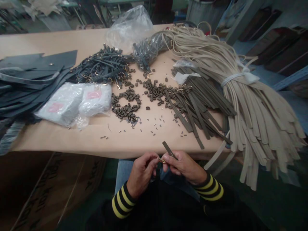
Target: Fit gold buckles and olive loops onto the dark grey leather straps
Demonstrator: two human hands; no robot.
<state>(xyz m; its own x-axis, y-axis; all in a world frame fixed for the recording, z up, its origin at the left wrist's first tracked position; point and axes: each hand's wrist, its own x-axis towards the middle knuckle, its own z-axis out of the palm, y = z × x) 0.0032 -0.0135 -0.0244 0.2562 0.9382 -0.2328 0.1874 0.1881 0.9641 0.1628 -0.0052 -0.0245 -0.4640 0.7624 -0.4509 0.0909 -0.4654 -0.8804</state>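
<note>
Left hand [141, 171]: grip closed on a small gold clip [161, 160].
Right hand [185, 166]: grip closed on a dark strap [169, 150].
Desk [72, 139]: more straps [192, 112] and rings [127, 104] at center.

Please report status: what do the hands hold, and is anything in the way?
Left hand pinching brass fitting. Right hand gripping dark leather strap. Strap piles on table, beyond hands.

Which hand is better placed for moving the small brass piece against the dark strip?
Probably the left hand: its fingertips seem to pinch the brass piece, while the right hand is busy holding the dark strip.
</note>
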